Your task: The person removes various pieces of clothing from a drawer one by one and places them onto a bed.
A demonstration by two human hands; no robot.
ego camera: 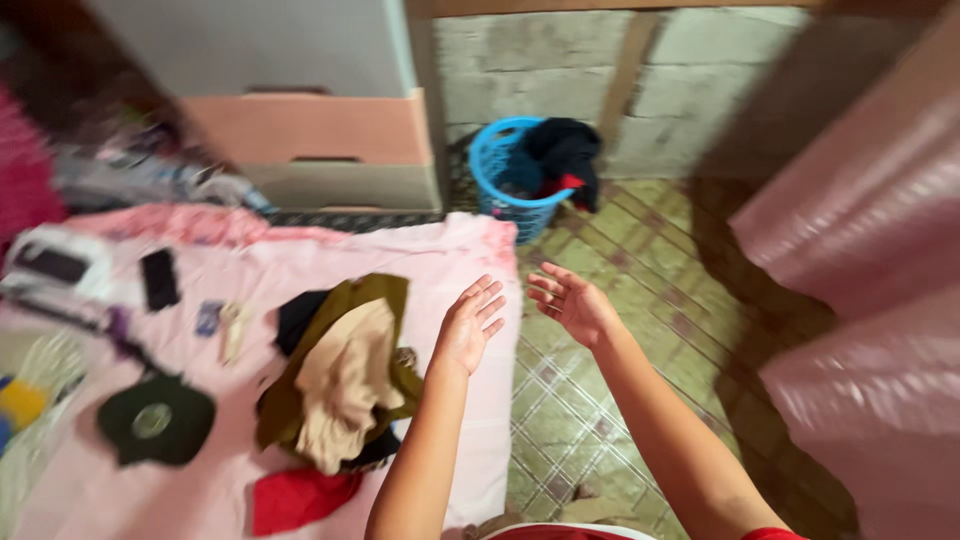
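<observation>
While both hands hover empty, the clothes pile [340, 385] waits just left of the fingers.

Left hand [468, 325] and right hand [572, 303] are raised palms inward, fingers spread and gripping nothing, forearms stretched forward. Picking from the pile looks like the step in hand; a next reach would call for swinging left and down onto the pink sheet [440, 250].

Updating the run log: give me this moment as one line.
left hand: open, empty, over pink sheet | right hand: open, empty, over tiled floor | nearest: clothes pile | beyond: blue basket
</observation>
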